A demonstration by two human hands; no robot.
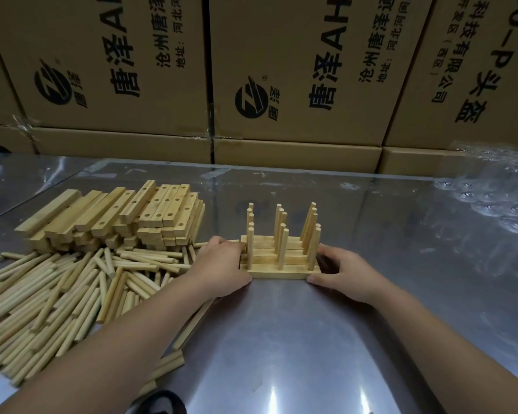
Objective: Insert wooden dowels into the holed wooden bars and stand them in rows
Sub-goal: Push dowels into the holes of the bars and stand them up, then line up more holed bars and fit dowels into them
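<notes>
Several holed wooden bars (278, 271) lie side by side in the middle of the metal table, each with three dowels (282, 249) standing upright in it. My left hand (222, 268) presses against the left ends of these bars, fingers curled round the nearest bar's end. My right hand (344, 273) holds the right ends, thumb at the front corner. A heap of loose dowels (60, 288) lies at the left. Behind it sits a stack of empty holed bars (117, 216).
Large cardboard boxes (296, 85) form a wall along the table's far edge. Crumpled clear plastic packaging (491, 192) lies at the far right. A few stray dowels (192, 327) lie under my left forearm. A dark strap (162, 403) shows at the bottom edge.
</notes>
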